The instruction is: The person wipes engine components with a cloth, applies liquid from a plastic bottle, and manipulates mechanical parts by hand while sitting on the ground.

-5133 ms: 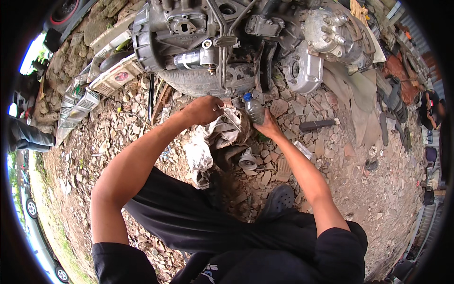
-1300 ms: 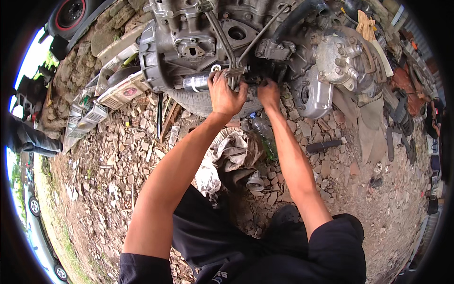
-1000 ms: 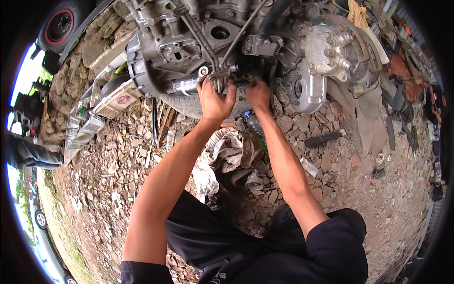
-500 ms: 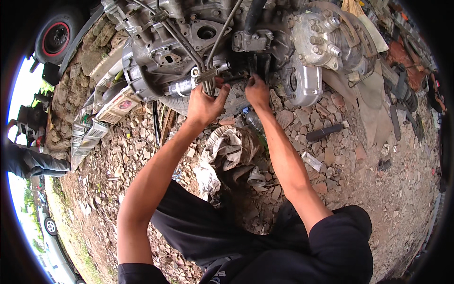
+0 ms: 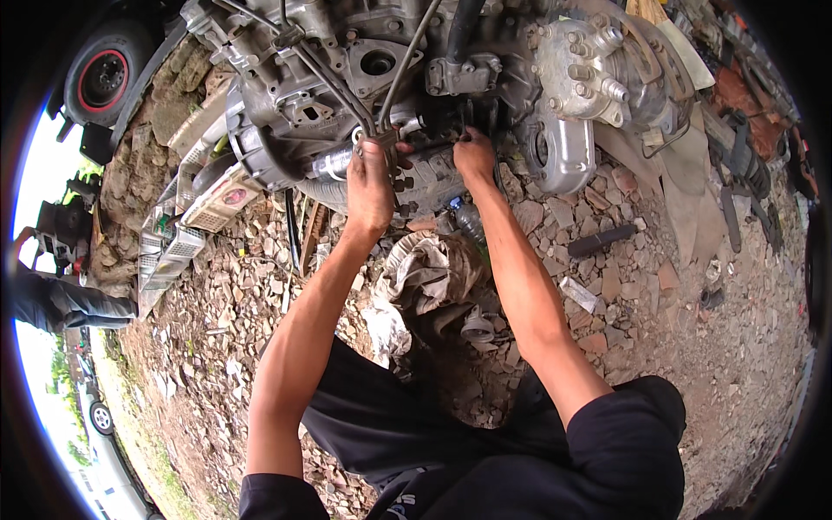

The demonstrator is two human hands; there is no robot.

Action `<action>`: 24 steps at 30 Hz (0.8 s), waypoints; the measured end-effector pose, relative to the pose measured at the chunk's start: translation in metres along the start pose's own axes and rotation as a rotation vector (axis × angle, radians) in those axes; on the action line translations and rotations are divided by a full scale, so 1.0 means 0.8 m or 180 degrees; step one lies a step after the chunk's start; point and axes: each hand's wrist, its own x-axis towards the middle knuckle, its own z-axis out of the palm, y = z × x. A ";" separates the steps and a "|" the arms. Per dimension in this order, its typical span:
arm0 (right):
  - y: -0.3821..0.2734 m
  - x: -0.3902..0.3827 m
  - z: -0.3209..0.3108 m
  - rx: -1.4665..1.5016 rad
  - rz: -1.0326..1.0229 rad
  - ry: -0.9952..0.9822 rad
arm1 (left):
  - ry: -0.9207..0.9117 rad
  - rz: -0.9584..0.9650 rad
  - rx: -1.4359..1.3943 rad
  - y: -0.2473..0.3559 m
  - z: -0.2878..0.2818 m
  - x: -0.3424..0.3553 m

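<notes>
- Upper left to top centre: the grey engine.
- Upper centre: the left hand wrapped round the pipe clamp.
- Just rightward: the right hand curled at a dark recess; whether pinching anything, unclear.

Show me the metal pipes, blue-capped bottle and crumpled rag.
Metal pipes (image 5: pixel 334 86), head view: midway along one pipe.
Blue-capped bottle (image 5: pixel 469 224), head view: on its clear body.
Crumpled rag (image 5: pixel 429 274), head view: on its folded cloth.

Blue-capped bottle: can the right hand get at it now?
Probably yes. The bottle is just below the right hand in the picture, beside the rag, with nothing covering its blue cap. The forearm hides part of it; the hand would have to leave the engine.
</notes>
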 end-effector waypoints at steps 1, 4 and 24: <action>-0.006 -0.004 -0.004 0.0053 0.0099 -0.0057 | -0.0130 0.0099 0.0460 -0.001 -0.002 0.000; -0.037 -0.029 0.002 0.0007 -0.0641 0.0257 | -0.0447 0.0334 0.1444 -0.008 -0.010 0.002; -0.024 -0.028 -0.003 0.0301 -0.0206 0.0089 | -0.0557 0.0473 0.1357 -0.026 -0.008 0.010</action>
